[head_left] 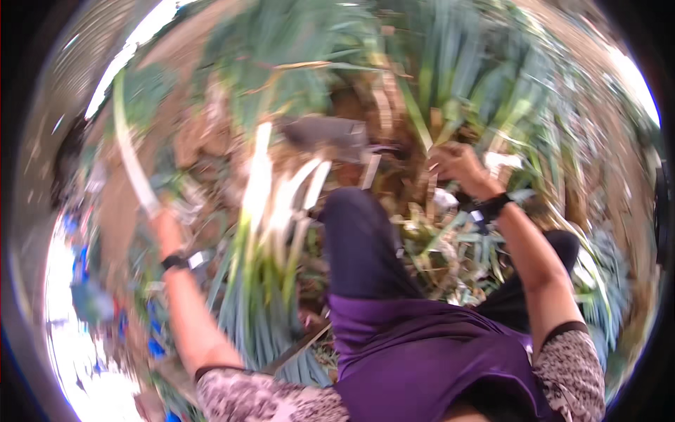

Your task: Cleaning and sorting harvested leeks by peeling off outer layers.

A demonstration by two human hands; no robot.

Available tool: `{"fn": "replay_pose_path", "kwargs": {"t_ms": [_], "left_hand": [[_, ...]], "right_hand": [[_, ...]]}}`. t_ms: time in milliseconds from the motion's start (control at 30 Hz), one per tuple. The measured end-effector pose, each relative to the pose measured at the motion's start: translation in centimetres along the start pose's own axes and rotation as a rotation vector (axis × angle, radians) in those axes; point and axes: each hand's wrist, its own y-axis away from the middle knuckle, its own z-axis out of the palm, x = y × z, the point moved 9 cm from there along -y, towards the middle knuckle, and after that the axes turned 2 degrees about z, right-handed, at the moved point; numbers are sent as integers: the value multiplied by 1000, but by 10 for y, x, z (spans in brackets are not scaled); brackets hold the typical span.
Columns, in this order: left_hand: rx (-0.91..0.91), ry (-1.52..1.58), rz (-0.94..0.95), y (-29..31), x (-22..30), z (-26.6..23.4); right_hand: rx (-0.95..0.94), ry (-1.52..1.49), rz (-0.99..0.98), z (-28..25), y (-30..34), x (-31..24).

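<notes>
My left hand (166,228) is closed round the lower end of a single leek (128,144), held out to the left with its pale shaft curving upward. A pile of leeks (260,190) with white shafts and green leaves lies between that hand and my knee. My right hand (458,167) is bent with its fingers drawn together beside the far leek leaves (450,70). Whatever those fingers hold, if anything, is lost in blur. Between the hands, near the white ends, lies a dark grey, flat-sided object (325,135) whose kind is unclear.
Torn leaves and trimmings (450,260) cover the ground around my legs. My bent knee (362,218) rises in the middle. More leeks are heaped along the far side. Brown soil (119,204) shows at the left, with blurred blue items (155,347) at the lower left.
</notes>
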Motion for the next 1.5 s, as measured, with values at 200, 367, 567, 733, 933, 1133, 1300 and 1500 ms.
{"fn": "replay_pose_path", "kwargs": {"t_ms": [200, 367, 567, 733, 933, 1133, 1300, 1500], "left_hand": [[-56, 230, 134, 68, 103, 126], [-897, 850, -239, 277, 152, 365], [-1115, 390, -538, 383, 75, 444], [-1082, 336, -472, 353, 63, 482], [-937, 344, -489, 301, 14, 556], [-1148, 567, -982, 374, 16, 544], [-1264, 599, -710, 391, 60, 503], [-1309, 558, -351, 432, 143, 468]], "right_hand": [[338, 267, 553, -76, 19, 227], [155, 755, 59, -56, -42, 238], [340, 123, 373, -22, -94, 284], [230, -74, 200, -9, -81, 235], [71, -44, 9, 13, 29, 108], [-22, 239, -14, 6, 125, 100], [105, 385, -95, -47, 107, 53], [54, -133, 38, -65, 78, 2]]}}
